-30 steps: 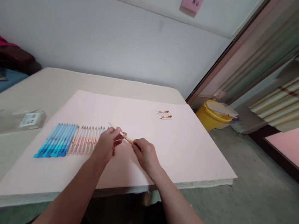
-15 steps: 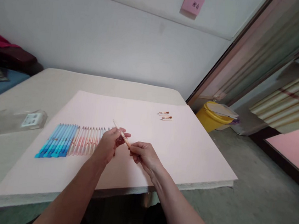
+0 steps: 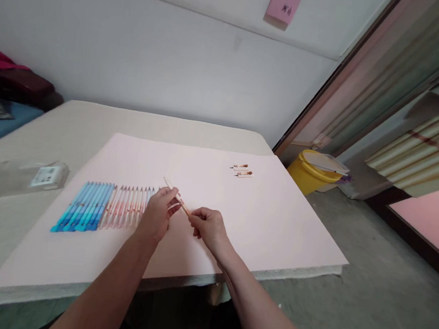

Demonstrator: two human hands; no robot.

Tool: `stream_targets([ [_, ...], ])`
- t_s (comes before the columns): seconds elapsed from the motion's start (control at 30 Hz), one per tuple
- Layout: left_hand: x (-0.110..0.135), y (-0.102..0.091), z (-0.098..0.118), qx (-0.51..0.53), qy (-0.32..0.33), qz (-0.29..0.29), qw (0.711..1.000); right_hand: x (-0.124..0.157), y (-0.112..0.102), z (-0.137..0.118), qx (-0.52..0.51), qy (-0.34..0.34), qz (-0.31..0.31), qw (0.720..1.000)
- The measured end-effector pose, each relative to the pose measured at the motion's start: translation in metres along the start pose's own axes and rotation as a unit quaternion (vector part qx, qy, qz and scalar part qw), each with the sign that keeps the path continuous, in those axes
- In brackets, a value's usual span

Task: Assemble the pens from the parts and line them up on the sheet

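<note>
Between my two hands is a slim white and tan pen (image 3: 183,207), tilted with its tip pointing up and to the left. My left hand (image 3: 160,211) pinches it near the tip end. The fingers of my right hand (image 3: 207,227) are closed on its brown lower end. Left of my hands, a row of blue pens (image 3: 85,207) lies side by side on the pale pink sheet (image 3: 207,168). Next to them lie several white pens with reddish marks (image 3: 124,207), partly hidden by my left hand. Farther back on the right are small pen pieces with dark tips (image 3: 244,174).
A clear plastic bag (image 3: 9,180) with a white label lies at the left of the table (image 3: 91,119). A yellow bucket (image 3: 308,174) stands on the floor beyond the right corner. A pink note (image 3: 285,4) hangs on the wall behind.
Both hands keep their hold on the pen, which has shifted slightly left and down at the tip. My right hand's fingers have drawn in a little. The laid-out pens are unchanged.
</note>
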State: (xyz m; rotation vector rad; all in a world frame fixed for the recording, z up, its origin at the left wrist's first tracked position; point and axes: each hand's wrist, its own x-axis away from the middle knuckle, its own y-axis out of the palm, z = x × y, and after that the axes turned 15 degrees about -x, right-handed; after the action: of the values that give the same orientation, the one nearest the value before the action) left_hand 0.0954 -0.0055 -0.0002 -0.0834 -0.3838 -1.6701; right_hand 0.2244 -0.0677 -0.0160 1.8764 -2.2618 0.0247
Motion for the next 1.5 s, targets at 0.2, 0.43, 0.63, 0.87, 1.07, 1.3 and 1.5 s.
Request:
stream_targets([
  [0.2, -0.0019, -0.0025, -0.0013, -0.009, 0.012, 0.053, 0.998, 0.0033, 0.0025, -0.0006, -0.053, 0.017, -0.021, 0.998],
  [0.43, -0.0001, -0.0013, 0.0038, 0.022, 0.004, 0.015, 1.0, 0.0023, 0.0035, -0.0029, -0.143, 0.06, -0.014, 0.988],
  [0.63, -0.0043, -0.0048, 0.0011, 0.001, 0.027, 0.055, 0.998, 0.0039, 0.0051, -0.0024, -0.093, 0.038, -0.029, 0.995],
  [0.87, -0.0036, -0.0065, 0.0057, 0.027, 0.018, 0.029, 0.999, 0.0047, 0.0043, -0.0021, -0.086, 0.025, -0.027, 0.996],
  [1.07, -0.0078, -0.0088, 0.0005, -0.018, 0.025, 0.068, 0.997, 0.005, 0.003, -0.0016, -0.063, 0.02, -0.041, 0.997],
  [1.3, -0.0058, -0.0091, 0.005, 0.008, 0.039, 0.042, 0.998, 0.0065, 0.0016, -0.0018, -0.073, 0.019, -0.037, 0.996],
  [1.5, -0.0068, -0.0095, 0.0046, 0.007, 0.053, 0.028, 0.998, 0.0061, 0.0055, -0.0018, -0.152, 0.057, -0.031, 0.986],
])
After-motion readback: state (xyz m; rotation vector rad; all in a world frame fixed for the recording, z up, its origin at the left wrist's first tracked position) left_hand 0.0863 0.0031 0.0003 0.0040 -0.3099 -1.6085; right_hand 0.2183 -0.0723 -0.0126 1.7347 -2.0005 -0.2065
